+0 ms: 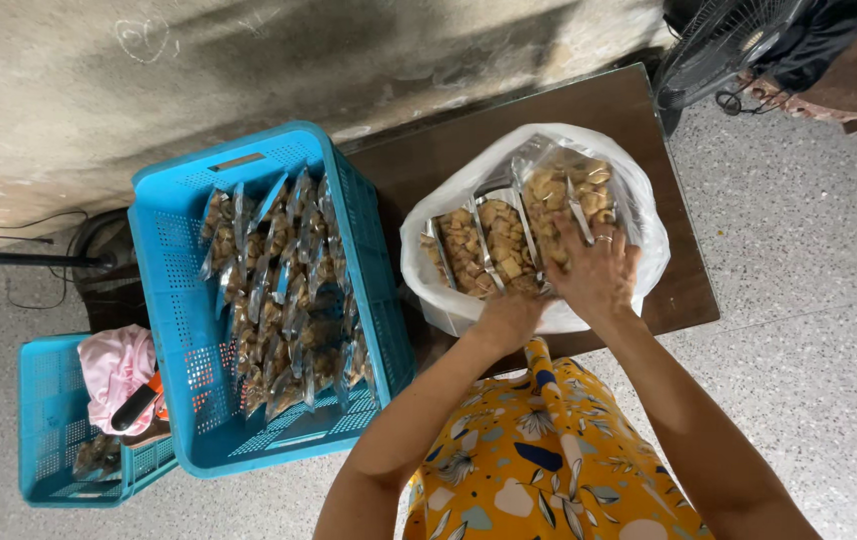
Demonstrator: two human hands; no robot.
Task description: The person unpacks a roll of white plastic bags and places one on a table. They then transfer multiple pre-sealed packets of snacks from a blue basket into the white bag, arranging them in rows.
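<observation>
Both hands inside white plastic bag (429, 262) on brown table (639, 110), at 1 o'clock. Right hand (597, 268) spread flat, pressing clear snack packets (509, 240). Left hand (509, 312) curled at packets' lower edge; exact grasp unclear. Bag holds three or so packets standing upright. Large blue crate (174, 300), at 10 o'clock, still packed with rows of packets. Judgement: early stage, bulk left in crate.

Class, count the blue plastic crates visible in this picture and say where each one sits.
2. A large blue crate, full of snack packets, stands left of the brown table; a smaller blue crate sits at lower left, holding a pink cloth. Others may lie out of view.
</observation>
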